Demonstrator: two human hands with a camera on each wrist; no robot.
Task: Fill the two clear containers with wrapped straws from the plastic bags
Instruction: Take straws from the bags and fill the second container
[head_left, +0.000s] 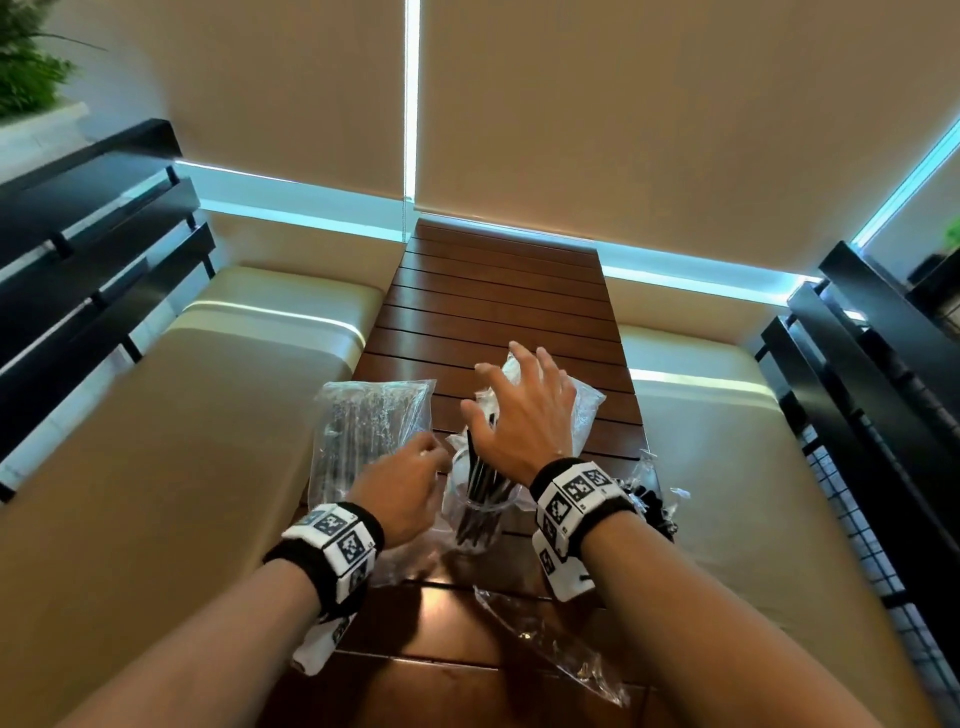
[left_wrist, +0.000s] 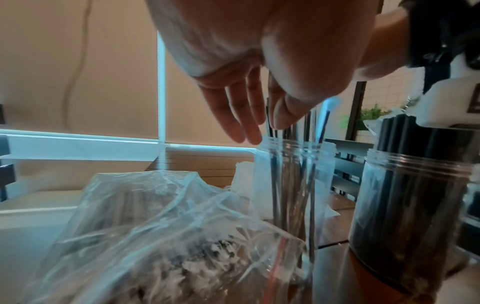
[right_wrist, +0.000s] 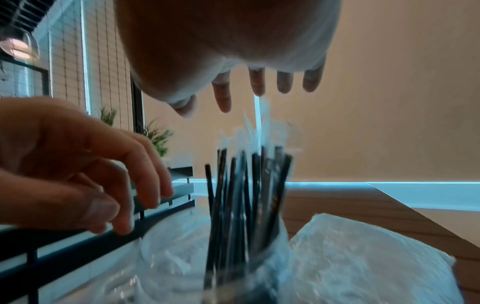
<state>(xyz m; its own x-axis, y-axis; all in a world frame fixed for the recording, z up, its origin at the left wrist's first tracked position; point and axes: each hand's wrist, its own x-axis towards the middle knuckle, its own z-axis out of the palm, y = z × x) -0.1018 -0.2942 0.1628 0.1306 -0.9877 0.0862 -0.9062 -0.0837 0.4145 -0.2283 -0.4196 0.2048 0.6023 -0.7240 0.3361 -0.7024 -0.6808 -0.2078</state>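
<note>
While no writing reads | right hand spread | left hand loosely curled, empty

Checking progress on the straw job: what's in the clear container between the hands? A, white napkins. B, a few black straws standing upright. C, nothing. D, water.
B: the container holds black straws standing upright, with the right hand spread open above them.
</note>
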